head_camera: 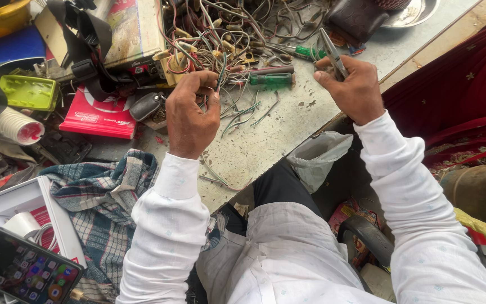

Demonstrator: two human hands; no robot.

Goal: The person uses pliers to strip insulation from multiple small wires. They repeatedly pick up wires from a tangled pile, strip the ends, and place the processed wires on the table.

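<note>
My left hand is closed on a thin wire that runs up into a tangle of coloured wires on the grey worktable. In my right hand I grip a pair of slim metal pliers, its tip pointing up and to the left. Just left of that hand lie two green-handled screwdrivers, and short cut wire pieces are scattered between my hands.
A red box, a black key fob, a green tray and a paper cup crowd the left. A checked cloth, an open white box and a phone lie lower left. Red fabric is at right.
</note>
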